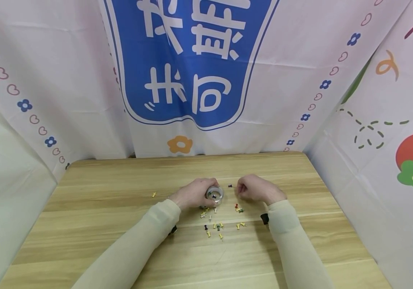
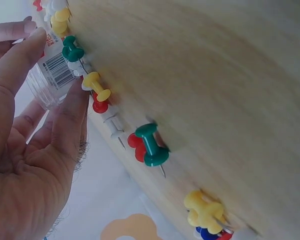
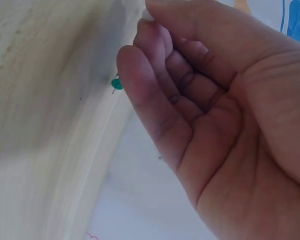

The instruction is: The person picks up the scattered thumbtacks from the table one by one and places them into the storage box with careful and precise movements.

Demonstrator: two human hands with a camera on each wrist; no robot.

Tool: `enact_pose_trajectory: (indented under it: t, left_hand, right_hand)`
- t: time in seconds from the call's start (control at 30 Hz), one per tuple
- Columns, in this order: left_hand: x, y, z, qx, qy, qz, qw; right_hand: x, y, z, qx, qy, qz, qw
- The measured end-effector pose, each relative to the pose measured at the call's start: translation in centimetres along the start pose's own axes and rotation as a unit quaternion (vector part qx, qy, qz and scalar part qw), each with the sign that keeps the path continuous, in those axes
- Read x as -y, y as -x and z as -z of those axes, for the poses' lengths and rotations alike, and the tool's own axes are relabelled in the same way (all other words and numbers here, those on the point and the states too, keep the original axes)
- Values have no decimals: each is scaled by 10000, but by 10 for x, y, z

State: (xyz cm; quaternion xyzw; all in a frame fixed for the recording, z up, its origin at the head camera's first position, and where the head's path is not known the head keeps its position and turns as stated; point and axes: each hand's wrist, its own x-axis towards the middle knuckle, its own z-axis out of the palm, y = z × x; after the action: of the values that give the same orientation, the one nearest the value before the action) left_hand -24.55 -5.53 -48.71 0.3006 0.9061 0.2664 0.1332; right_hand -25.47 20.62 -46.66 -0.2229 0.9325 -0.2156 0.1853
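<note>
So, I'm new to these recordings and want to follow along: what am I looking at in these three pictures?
There's no machine here, just a person's two bare hands. The wide picture comes from a camera worn on the head, looking forward and down; the two close ones come from cameras on each wrist.

On the wooden table lie scattered pushpins in yellow, green, red, white and blue. The left hand holds a small clear jar with a barcode label; a few pins seem to be inside. The right hand pinches something small and white, mostly hidden by the fingertips, perhaps another pin.
</note>
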Motion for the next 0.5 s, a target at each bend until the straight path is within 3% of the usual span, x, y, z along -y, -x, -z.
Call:
enact_pose_trajectory:
  t: [0.5]
  left_hand:
    - [2,-1,-1,-29,-6,-38,10000]
  right_hand:
    - [18,-7,-1,-510,535,574,9956]
